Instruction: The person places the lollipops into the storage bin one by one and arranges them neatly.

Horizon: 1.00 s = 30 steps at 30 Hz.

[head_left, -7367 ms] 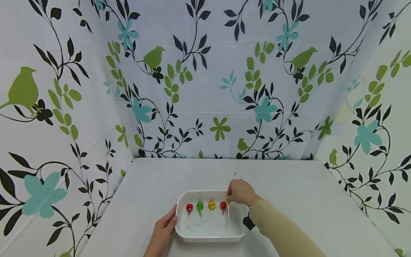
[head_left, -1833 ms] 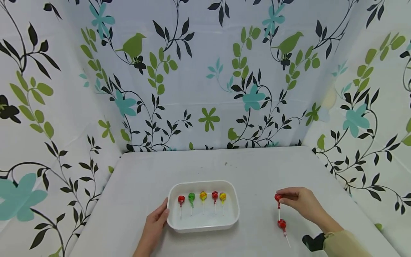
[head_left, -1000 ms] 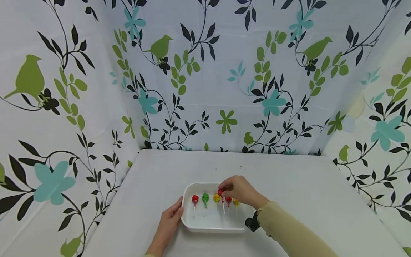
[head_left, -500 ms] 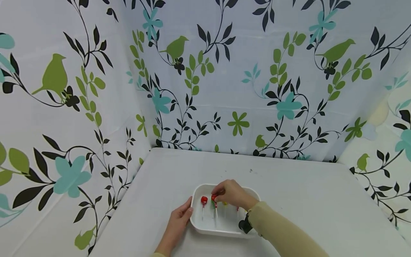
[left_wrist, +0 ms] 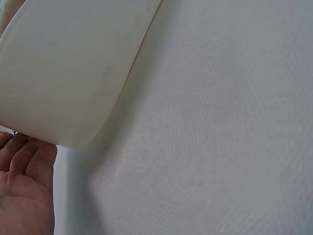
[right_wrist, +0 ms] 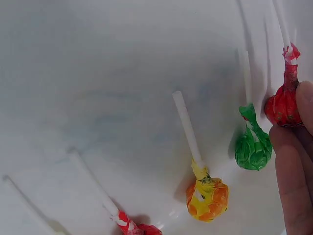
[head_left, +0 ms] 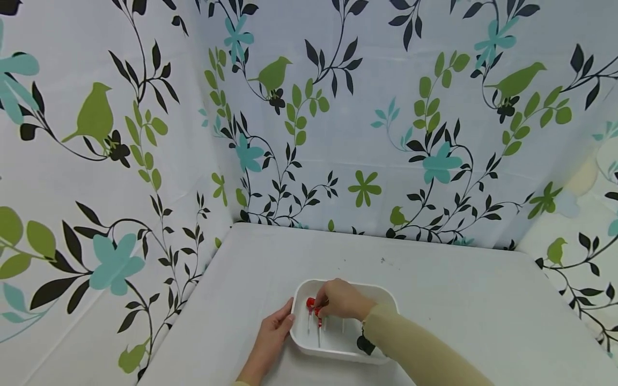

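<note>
My left hand [head_left: 270,335] holds the left end of a white tray [head_left: 338,354], its thumb at the rim. My right hand [head_left: 344,300] reaches inside and pinches a red-wrapped lollipop [right_wrist: 283,105] by its head, stick pointing toward me. Just left of it, in the head view, lies another red lollipop [head_left: 310,303]. Close beside the held one, the right wrist view shows a green lollipop [right_wrist: 253,149]. A yellow-orange lollipop [right_wrist: 208,196], a further red lollipop [right_wrist: 134,227] and a stick [right_wrist: 30,205] with its head cut off follow. The right hand hides most heads in the head view.
The tray stands on a white-covered table [head_left: 458,300]. A patterned cloth [head_left: 338,134] hangs behind and at both sides. A black device [head_left: 365,344] sits at the right wrist, above the tray's near right part.
My right hand came from the right of the tray, where two red lollipops were, with one of them. It has moved left across the row. Earlier it handled a yellow lollipop at the right.
</note>
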{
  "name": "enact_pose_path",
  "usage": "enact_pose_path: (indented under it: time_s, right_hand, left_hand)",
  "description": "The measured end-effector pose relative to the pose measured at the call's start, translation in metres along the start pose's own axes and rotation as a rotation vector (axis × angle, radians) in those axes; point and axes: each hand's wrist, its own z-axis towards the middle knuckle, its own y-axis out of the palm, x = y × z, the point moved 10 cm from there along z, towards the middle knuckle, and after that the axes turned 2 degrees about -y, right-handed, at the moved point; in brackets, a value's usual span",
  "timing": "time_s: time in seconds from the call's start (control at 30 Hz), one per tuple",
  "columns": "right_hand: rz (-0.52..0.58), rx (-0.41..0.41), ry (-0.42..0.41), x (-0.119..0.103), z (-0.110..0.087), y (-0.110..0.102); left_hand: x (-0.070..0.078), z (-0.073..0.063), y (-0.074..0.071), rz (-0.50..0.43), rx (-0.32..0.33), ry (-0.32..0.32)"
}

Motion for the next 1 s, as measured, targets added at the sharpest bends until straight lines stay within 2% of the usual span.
enact_pose_path:
  time_s: [0.27,0.57,0.8,1.0]
  right_hand:
    - [-0.152,-0.034,0.001,-0.003,0.008,0.008]
    - [-0.204,-0.058,0.029,-0.006,0.011,0.01]
    - [-0.273,-0.045,-0.016,-0.008,0.016,0.016]
    - [-0.276,-0.046,-0.008,-0.008,0.016,0.018]
  left_hand:
    - [-0.002,0.0,0.001,0.0,-0.021,-0.023]
    - [-0.002,-0.001,0.002,0.008,-0.017,-0.026]
    - [0.0,-0.001,0.002,-0.002,-0.032,0.006]
    - [-0.001,0.001,0.003,-0.005,-0.038,0.005]
